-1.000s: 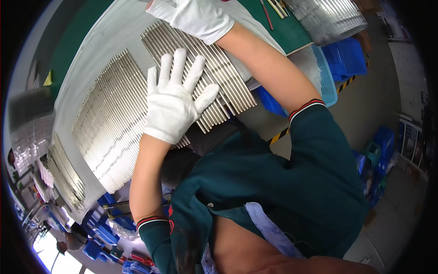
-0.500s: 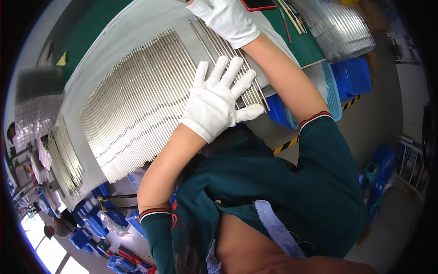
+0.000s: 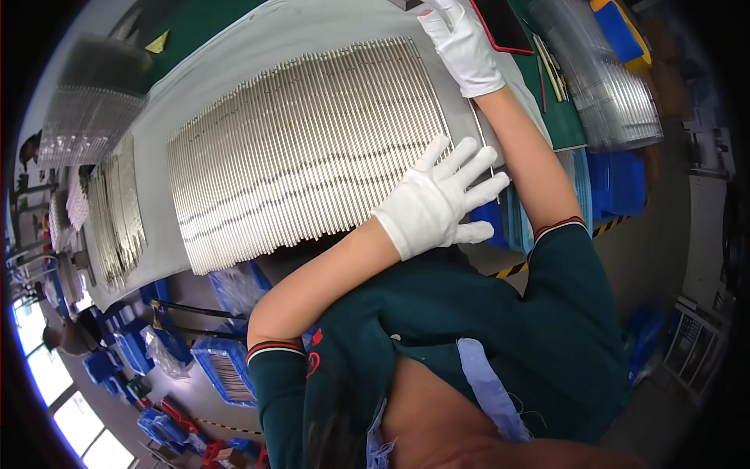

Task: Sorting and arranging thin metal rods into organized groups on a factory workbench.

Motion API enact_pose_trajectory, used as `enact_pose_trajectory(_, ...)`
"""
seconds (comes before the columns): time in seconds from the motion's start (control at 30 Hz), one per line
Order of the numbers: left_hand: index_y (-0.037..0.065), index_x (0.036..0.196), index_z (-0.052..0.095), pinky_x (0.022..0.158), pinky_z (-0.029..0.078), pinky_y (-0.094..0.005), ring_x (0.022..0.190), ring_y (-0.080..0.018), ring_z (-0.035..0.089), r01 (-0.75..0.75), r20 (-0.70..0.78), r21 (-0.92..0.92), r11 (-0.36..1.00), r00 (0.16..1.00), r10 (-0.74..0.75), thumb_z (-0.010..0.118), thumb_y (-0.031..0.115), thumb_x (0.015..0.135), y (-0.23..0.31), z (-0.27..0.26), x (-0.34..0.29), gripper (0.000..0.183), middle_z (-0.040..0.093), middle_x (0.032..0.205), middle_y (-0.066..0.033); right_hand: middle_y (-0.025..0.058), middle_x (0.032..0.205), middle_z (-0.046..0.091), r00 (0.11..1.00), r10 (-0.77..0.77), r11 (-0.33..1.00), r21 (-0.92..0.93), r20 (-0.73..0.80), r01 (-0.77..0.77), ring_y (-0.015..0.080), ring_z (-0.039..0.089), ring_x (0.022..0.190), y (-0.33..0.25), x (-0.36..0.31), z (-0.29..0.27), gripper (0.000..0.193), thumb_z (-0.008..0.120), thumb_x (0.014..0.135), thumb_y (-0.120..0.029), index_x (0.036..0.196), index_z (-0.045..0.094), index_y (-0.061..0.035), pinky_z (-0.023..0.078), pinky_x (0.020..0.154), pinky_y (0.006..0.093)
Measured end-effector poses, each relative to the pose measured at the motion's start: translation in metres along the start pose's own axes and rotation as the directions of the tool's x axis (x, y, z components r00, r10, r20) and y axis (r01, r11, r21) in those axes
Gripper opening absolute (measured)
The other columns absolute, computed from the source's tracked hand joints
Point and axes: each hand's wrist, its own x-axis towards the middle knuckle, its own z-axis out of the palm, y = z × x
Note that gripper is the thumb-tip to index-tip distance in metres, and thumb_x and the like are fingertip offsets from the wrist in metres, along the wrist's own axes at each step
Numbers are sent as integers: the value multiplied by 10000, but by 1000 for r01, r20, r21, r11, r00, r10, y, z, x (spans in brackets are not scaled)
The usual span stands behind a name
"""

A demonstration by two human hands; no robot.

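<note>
A row of slim silvery metal rods [image 3: 305, 148] lies side by side on a pale cloth. My left hand [image 3: 437, 199], in a white glove, is spread over the near right end of the row, its fingers stretched out over the rod ends. My right hand [image 3: 471, 59], also gloved, with a bare fingertip showing, is at the far right end. Its thumb stands apart from the fingers, which are partly cut off by the upper edge. Between the two hands a single rod [image 3: 479, 129] lies apart from the row; its far end is hidden by my right hand.
A red-edged phone [image 3: 504, 27] and some pen-like tools [image 3: 551, 66] lie beyond my right hand. Clear plastic trays [image 3: 601, 86] are stacked at the right, with blue bins [image 3: 617, 184] below. More rods [image 3: 116, 223] and a tray stack [image 3: 90, 121] stand at the left.
The view has shifted, and both hands have moved right. Several rods formerly lying apart at the right now adjoin the row; one lies separate.
</note>
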Motion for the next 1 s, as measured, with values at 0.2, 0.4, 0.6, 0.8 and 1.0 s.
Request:
enact_pose_trajectory(0.2,133,1355,580,1132,330,-532,1313,-335,468,30,8,68,997,1000,-31,671,607,809,-5,11,-11,728,513,1421,-123,168,1444,560,986,165,985,43,-9,-164,279,484,1393,19,-6,11,383,501,1010,-102,1379,603,-82,379,1153,338)
enact_pose_trajectory(0.4,125,1354,578,1112,359,-504,1312,-317,475,184,-66,126,975,982,-177,707,556,802,3,-12,-38,712,534,1398,-120,175,1360,614,999,7,967,-255,41,3,362,533,1306,36,-1,11,369,494,981,-106,1314,650,-67,358,1169,412)
enact_pose_trajectory(0.6,122,1274,592,1075,384,-475,1252,-316,502,3,-172,22,1000,985,1,655,432,857,-5,16,-21,524,545,1309,-119,94,1474,570,983,165,858,480,86,-186,198,525,1367,45,-15,18,469,524,1070,-218,1504,454,-53,372,1150,298)
enact_pose_trajectory(0.8,89,1260,600,1054,406,-454,1205,-315,534,55,-155,12,998,986,-52,630,436,890,-3,4,-25,508,566,1246,-123,80,1412,628,983,180,873,453,47,-181,209,623,1263,32,-14,20,437,576,1041,-197,1453,496,-74,466,1057,299)
enact_pose_trajectory(1.0,83,1357,593,1129,335,-526,1326,-390,475,461,-184,297,836,887,-424,590,492,941,-45,-64,-115,583,544,1401,-191,123,1473,562,994,51,955,287,98,-77,282,607,1275,13,-8,4,520,635,1005,-248,1479,485,-95,481,1061,341)
